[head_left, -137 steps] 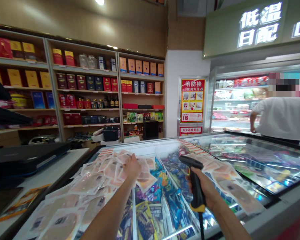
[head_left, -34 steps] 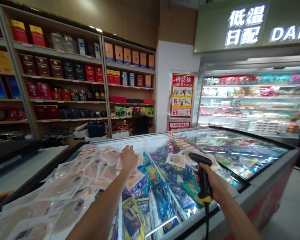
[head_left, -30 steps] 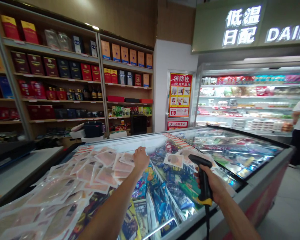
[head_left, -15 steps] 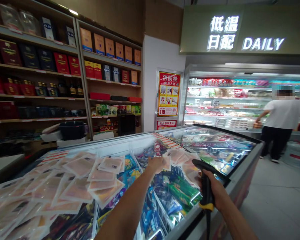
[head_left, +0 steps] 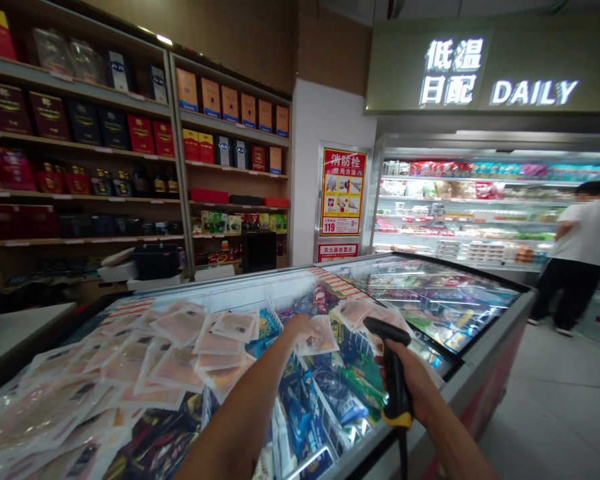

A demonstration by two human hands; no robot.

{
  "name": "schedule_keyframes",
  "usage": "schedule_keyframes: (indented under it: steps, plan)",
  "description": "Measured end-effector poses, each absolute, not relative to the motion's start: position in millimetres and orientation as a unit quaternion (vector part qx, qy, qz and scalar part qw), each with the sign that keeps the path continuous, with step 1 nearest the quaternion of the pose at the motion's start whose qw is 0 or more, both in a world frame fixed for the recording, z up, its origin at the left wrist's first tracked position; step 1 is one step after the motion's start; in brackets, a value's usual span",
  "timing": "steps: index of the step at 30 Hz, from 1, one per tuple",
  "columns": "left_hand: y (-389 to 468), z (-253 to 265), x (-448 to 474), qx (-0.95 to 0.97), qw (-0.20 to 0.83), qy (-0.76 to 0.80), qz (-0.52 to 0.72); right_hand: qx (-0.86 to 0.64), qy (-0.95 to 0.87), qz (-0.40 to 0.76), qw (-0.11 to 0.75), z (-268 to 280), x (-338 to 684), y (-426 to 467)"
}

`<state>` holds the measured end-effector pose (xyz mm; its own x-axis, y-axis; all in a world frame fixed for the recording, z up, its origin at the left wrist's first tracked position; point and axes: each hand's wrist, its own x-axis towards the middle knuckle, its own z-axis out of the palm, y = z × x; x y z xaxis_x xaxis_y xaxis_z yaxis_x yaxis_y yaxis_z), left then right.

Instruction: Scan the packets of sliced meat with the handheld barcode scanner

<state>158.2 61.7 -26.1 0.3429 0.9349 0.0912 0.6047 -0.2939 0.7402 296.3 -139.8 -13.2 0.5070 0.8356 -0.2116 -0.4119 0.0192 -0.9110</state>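
Observation:
My left hand (head_left: 301, 328) reaches over the open chest freezer and grips a clear flat packet (head_left: 324, 337) with pale pinkish contents; its fingertips are partly hidden. In my right hand (head_left: 414, 375) is a black barcode scanner (head_left: 396, 373) with a yellow band low on its grip, its head tilted toward the left packet. Behind it lies a small pile of similar packets (head_left: 354, 312) on the right freezer lid. A much larger spread of packets (head_left: 145, 363) covers the left side. Below my left hand, wire baskets hold blue and green frozen packages (head_left: 360, 383).
A striped strip (head_left: 337, 283) crosses the freezer beside the glass lid (head_left: 430, 293). Shelves of boxes and bottles (head_left: 130, 133) stand behind at left. A person in a white shirt (head_left: 587, 230) stands by the lit chilled shelves (head_left: 445, 217) at right.
My left hand has drawn a packet leftward, away from the right pile. The scanner has come left, nearer to it. The view shifted slightly, and the person at right has turned.

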Motion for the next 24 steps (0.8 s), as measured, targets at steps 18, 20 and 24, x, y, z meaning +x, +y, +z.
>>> schedule_keyframes:
  steps: [18, 20, 24]
  plan:
    - [63.0, -29.2, 111.8, 0.561, 0.356, 0.563, 0.492, -0.478, -0.288, 0.532, 0.637, -4.0, 225.7, -137.7]
    - [63.5, -28.3, 104.7, 0.563, 0.337, 0.573, 0.491, -0.484, -0.288, 0.529, 0.635, -2.9, 225.3, -137.5]
    - [64.2, -25.5, 91.7, 0.572, 0.298, 0.592, 0.483, -0.489, -0.282, 0.525, 0.637, 0.4, 222.1, -136.3]
